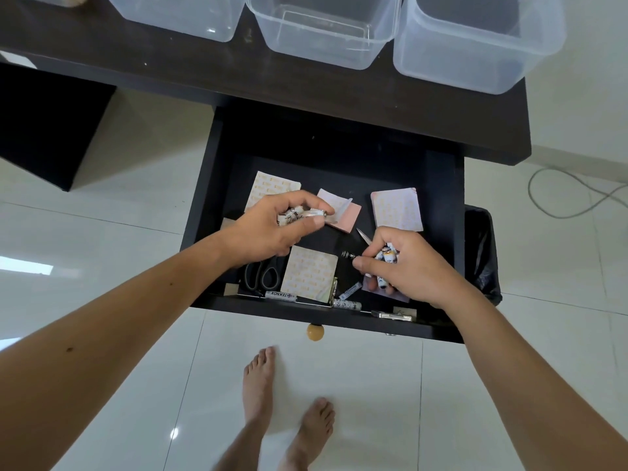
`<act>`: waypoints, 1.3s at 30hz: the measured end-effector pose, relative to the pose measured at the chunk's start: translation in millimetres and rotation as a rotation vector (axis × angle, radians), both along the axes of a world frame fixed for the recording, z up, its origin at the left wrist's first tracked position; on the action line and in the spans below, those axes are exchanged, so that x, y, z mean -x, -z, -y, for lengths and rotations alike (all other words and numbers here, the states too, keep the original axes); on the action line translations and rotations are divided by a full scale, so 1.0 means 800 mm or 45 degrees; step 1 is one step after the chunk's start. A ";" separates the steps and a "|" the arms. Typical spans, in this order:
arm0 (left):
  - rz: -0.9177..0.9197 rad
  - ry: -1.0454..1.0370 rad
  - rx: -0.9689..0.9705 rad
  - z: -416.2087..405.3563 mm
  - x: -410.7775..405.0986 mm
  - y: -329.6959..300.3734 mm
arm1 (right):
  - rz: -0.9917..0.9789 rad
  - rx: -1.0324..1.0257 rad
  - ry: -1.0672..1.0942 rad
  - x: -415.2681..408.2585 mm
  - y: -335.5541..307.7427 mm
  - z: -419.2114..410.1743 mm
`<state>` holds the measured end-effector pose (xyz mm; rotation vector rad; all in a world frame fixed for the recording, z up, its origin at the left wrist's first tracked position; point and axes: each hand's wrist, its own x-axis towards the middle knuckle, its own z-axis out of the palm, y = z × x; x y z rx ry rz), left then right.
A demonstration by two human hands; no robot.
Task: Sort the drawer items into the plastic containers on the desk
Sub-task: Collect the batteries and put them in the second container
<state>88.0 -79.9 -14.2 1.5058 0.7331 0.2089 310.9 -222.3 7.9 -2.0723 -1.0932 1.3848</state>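
Both hands are closed around small batteries above the open drawer (pixel 217 185). On the left, the left hand (pixel 272 229) grips a few white batteries (pixel 299 214) between thumb and curled fingers, over a square paper packet (pixel 272 188). Below it lie black scissors (pixel 261 275) and a marker (pixel 280 296) along the front wall. In the middle is a pink notepad (pixel 345 215). On the right, the right hand (pixel 407 266) holds more batteries (pixel 387 256). Three clear plastic containers (pixel 339 59) stand on the desk (pixel 170 73) behind.
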 end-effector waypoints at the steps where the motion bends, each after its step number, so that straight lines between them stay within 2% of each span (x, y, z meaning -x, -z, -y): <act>1: -0.011 0.014 -0.024 0.001 -0.001 0.000 | -0.082 -0.008 0.021 -0.002 0.000 0.000; 4: -0.055 0.064 -0.124 0.004 -0.001 -0.002 | -0.248 -0.042 0.042 -0.003 -0.003 -0.003; 7: -0.123 0.099 -0.158 0.007 -0.001 -0.002 | -0.295 -0.002 0.041 -0.003 -0.009 -0.005; 11: -0.213 0.101 -0.134 0.008 -0.002 0.000 | -0.213 0.131 -0.013 0.004 -0.010 -0.009; 15: -0.252 0.166 -0.017 0.004 0.002 -0.003 | -0.166 0.149 -0.046 0.007 -0.003 -0.011; 18: -0.289 0.285 -0.029 -0.002 0.011 -0.007 | -0.167 0.142 -0.055 0.004 -0.001 -0.011; 22: -0.462 0.598 -0.305 -0.015 0.025 -0.009 | -0.217 0.080 -0.032 0.002 0.004 -0.010; 25: -0.563 0.786 -0.381 -0.014 0.029 -0.006 | -0.252 0.084 -0.053 0.000 0.005 -0.010; 31: -0.671 0.884 -0.382 -0.007 0.020 -0.012 | -0.275 0.095 -0.166 0.000 0.008 -0.009; 39: -0.752 0.948 -0.387 -0.001 0.016 -0.007 | 0.145 0.085 -0.651 -0.003 0.020 -0.003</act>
